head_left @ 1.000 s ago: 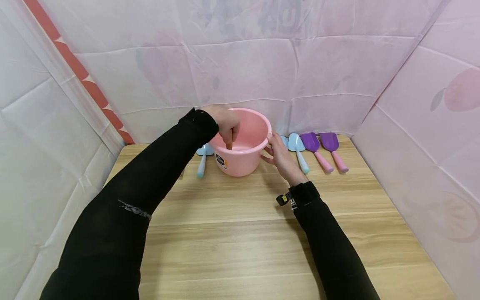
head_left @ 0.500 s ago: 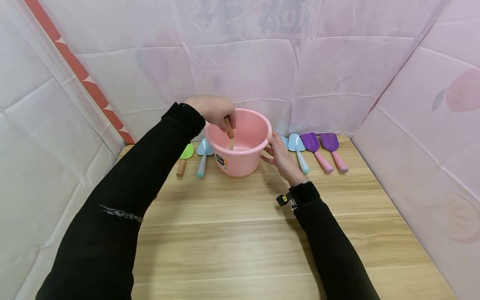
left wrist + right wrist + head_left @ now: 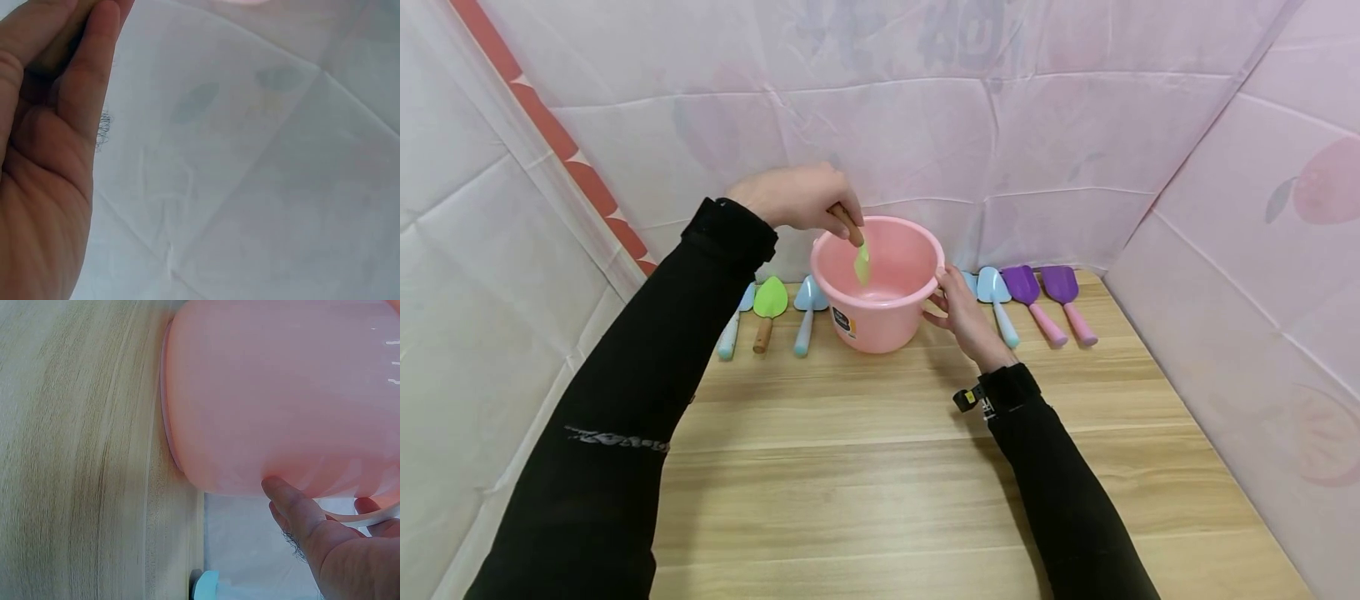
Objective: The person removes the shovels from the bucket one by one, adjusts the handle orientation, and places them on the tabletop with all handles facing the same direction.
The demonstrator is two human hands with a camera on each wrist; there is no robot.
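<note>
While the left hand [image 3: 793, 198] hangs above the pink bucket [image 3: 880, 287], it pinches the wooden handle of a small green trowel [image 3: 859, 254] — blade pointing down, inside the bucket's mouth, near the rim at about 10 o'clock. Fingers curled round the handle; in the left wrist view only the palm [image 3: 44, 162] and the pale wall cloth show, the trowel hidden.

Right hand [image 3: 964, 315] rests against the bucket's outer wall at 3 o'clock, fingers laid on the side and up toward the rim. Right wrist view: thumb tip pressed on the pink wall [image 3: 281, 394], another finger at the white rim band — a bracing touch, fingers only lightly bent, nothing enclosed.

Bucket stands upright on the wooden bench [image 3: 880, 467], toward the far edge at 12 o'clock.

To the bucket's 9 o'clock lie three more trowels, handles toward the person: a pale blue one [image 3: 730, 325], a green one with wooden handle [image 3: 767, 308], another blue one [image 3: 807, 312] just beside the bucket. At 3 o'clock — a blue trowel [image 3: 997, 300] near the right hand, then two purple ones with pink handles [image 3: 1033, 302] [image 3: 1067, 300].
</note>
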